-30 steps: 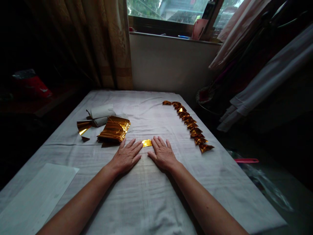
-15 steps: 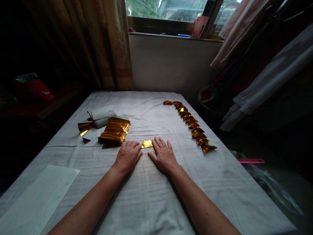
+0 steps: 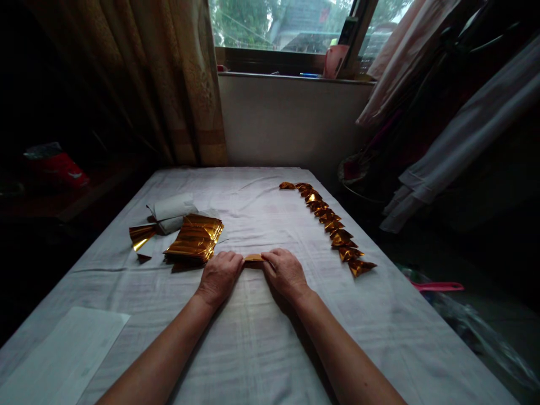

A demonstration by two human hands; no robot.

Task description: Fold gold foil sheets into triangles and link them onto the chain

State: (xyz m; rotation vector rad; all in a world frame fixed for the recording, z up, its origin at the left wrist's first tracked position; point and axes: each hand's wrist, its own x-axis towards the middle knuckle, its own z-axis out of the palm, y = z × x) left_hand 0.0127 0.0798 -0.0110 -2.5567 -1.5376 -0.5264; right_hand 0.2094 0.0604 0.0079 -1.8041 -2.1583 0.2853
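Observation:
Between my two hands is a small folded piece of gold foil paper point(image 3: 253, 258), seen nearly edge-on. My left hand point(image 3: 221, 275) grips its left end with the fingers curled. At the right end, my right hand point(image 3: 286, 271) pinches it between thumb and fingers. A stack of gold foil sheets point(image 3: 194, 237) lies just beyond and left of my left hand. Off to the right, several folded gold foil pieces point(image 3: 333, 224) form a slanting row along the table's right side.
A white-clothed table point(image 3: 253, 349) spans the view. Crumpled white paper point(image 3: 172, 209) and a curled gold foil strip point(image 3: 142, 234) lie behind the stack. A pale flat sheet point(image 3: 63, 354) is at lower left. Curtain point(image 3: 185, 84) and window point(image 3: 282, 25) stand beyond; clothes hang at right.
My right hand's spread fingers have closed on the foil piece. The piece has tipped from showing its bright flat face to nearly edge-on. The camera view has shifted slightly upward.

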